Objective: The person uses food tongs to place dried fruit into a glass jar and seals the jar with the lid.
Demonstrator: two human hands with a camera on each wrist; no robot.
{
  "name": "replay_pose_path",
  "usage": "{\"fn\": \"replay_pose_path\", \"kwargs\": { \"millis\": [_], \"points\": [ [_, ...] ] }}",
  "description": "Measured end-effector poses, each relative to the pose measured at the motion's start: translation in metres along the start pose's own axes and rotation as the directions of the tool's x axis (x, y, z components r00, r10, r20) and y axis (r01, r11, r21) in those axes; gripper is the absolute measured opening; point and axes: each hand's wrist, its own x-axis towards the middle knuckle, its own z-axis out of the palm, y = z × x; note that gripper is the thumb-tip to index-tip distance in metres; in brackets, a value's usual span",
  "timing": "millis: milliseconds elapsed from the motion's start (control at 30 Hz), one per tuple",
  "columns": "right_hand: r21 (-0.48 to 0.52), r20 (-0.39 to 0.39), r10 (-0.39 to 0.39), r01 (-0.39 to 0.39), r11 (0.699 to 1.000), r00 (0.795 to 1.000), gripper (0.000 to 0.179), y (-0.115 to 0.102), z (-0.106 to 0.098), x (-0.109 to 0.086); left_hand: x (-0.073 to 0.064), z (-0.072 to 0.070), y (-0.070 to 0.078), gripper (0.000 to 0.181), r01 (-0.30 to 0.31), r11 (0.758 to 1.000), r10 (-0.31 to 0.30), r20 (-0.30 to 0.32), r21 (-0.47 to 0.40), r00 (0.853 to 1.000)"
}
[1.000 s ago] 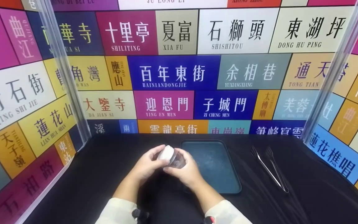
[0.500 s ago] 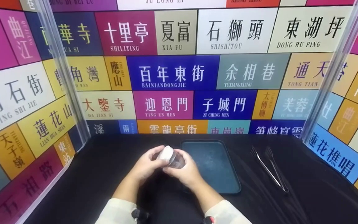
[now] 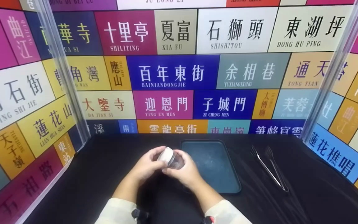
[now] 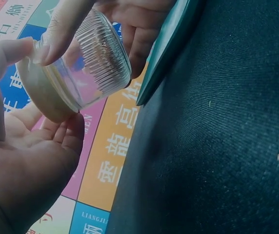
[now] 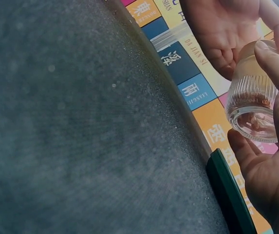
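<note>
A small ribbed glass jar [image 4: 100, 53] with a pale lid [image 4: 42, 92] is held up over the black cloth, tilted on its side. Reddish-brown bits show inside, near its base, in both wrist views. My left hand [image 3: 148, 163] grips the lid, thumb on one side and fingers on the other. Round the glass body curls my right hand [image 3: 185, 169], with its thumb reaching toward the lid. The lid sits on the jar's mouth. In the head view the fingers hide part of the glass.
A dark teal tray [image 3: 216, 168] lies on the black cloth [image 3: 104, 174], just right of the hands. Farther right are metal tongs [image 3: 272, 171], their arms spread. Panels printed with place names [image 3: 172, 73] enclose the back and sides.
The jar and its lid have turned very slightly between the hands. Both hands stay in nearly the same place, and the tray and tongs have not moved.
</note>
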Motion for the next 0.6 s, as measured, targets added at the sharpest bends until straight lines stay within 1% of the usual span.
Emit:
{"fn": "replay_pose_path", "kwargs": {
  "millis": [100,233,367,433,500,600],
  "points": [
    [-0.017,0.002,-0.003,0.003,1.0,1.0,0.085,0.0005,0.0,0.0,-0.001,0.0008,0.0005,0.081,-0.016,1.0,0.017,0.018,-0.023,1.0],
    [-0.022,0.014,0.006,-0.005,1.0,1.0,0.086,0.0012,0.0005,0.0006,-0.0023,0.0015,0.0016,0.08,-0.012,0.999,0.013,0.021,-0.052,1.0],
    [-0.004,0.021,0.012,-0.012,1.0,1.0,0.086,0.0011,0.0004,0.0002,-0.0024,0.0019,0.0023,0.08,-0.002,0.997,0.004,0.022,-0.08,1.0],
    [0.008,0.019,0.011,-0.011,1.0,1.0,0.087,0.0009,0.0003,-0.0002,-0.0027,0.0024,0.0032,0.076,-0.008,0.997,0.01,0.019,-0.076,1.0],
    [0.015,0.017,0.005,-0.005,1.0,1.0,0.087,0.0008,0.0004,0.0001,-0.0027,0.0032,0.0037,0.07,-0.014,0.999,0.015,0.005,-0.039,1.0],
    [0.019,0.02,0.0,0.0,1.0,1.0,0.087,0.0015,0.0007,0.0007,-0.0025,0.0049,0.0035,0.069,-0.023,0.997,0.026,-0.036,0.079,0.999]
  ]
}}
